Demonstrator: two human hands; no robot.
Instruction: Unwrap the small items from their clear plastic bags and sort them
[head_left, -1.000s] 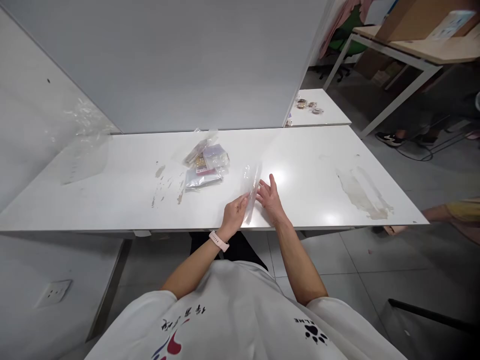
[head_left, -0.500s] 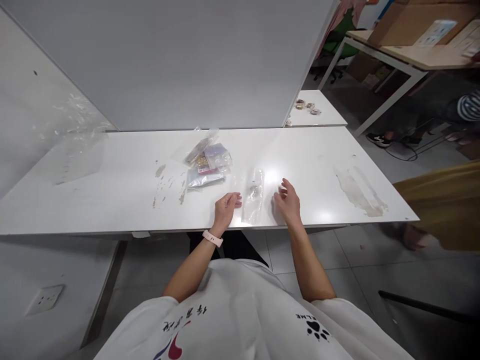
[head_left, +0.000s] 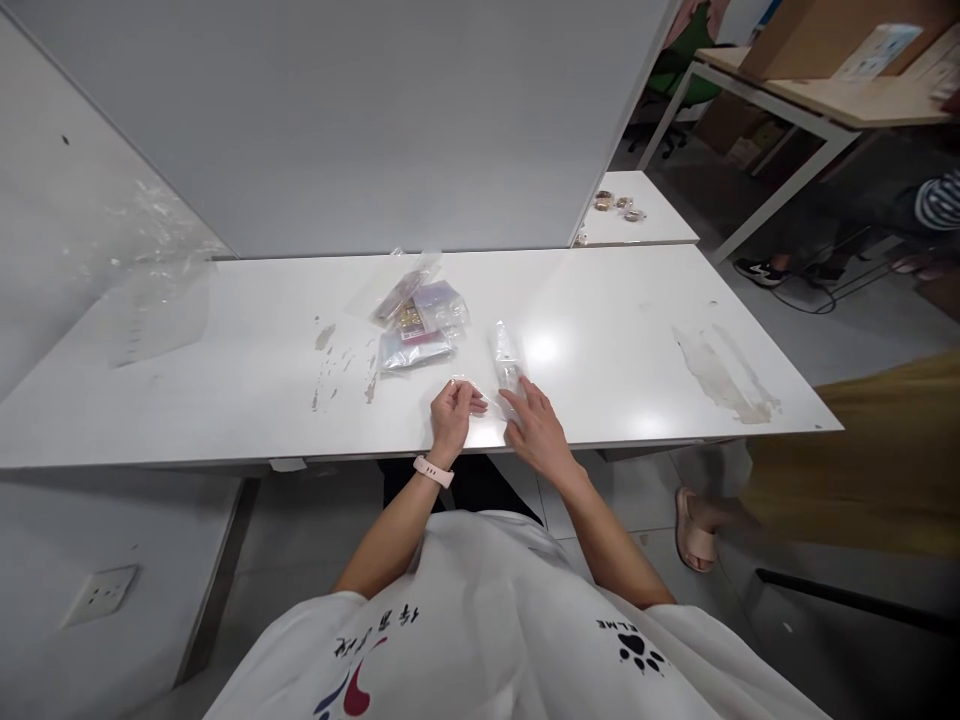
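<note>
I note small clear bag (head_left: 507, 362) flat on white table (head_left: 637, 340); thin, limp, slippery; right hand (head_left: 534, 428) fingertips pressing near end, nothing gripped; left hand (head_left: 452, 412) loosely curled, pinching film edge; best taken by edge.

A small clear plastic bag (head_left: 507, 365) is pressed to the white desk (head_left: 225, 390) near its front edge by the right hand (head_left: 534, 428). Its near end is pinched by the left hand (head_left: 452, 412). A pile of filled clear packets (head_left: 417, 315) is seen nearer the desk's middle.
</note>
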